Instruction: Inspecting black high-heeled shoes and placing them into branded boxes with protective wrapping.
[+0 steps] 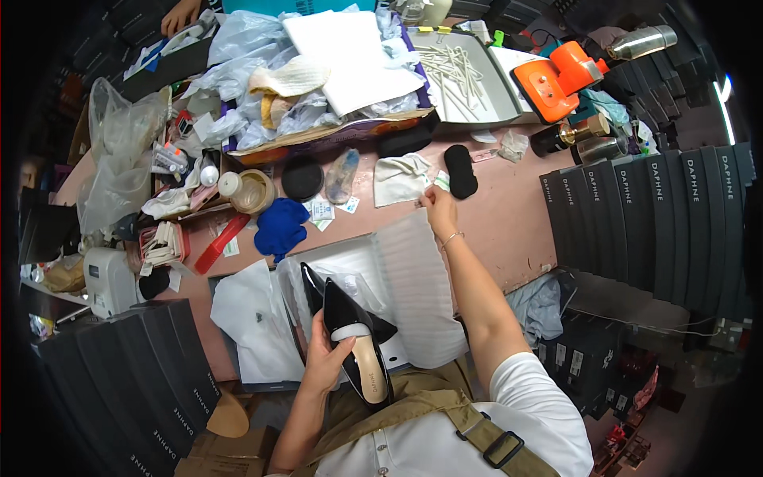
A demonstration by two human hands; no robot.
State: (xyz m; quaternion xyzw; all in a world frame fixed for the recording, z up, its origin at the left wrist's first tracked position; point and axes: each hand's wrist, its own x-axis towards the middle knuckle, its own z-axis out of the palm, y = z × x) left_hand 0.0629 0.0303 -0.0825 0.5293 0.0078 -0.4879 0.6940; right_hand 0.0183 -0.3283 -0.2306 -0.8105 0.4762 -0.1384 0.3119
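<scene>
Left hand (324, 362) wrapped around a black pointed shoe (355, 338) at the desk's near edge; right hand (438, 208) pinching a small white slip (423, 199) mid-desk, beside a white cloth (400, 178).

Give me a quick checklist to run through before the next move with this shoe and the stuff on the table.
1. Left hand grips the black shoe: ok.
2. Second shoe lies in the open box: ok.
3. Right hand reaches the small packet by the white cloth: ok.
4. Packet actually pinched: cannot tell.
5. White foam sheet lies in the box: ok.
6. Table free around the right hand: not ok, cluttered.
</scene>
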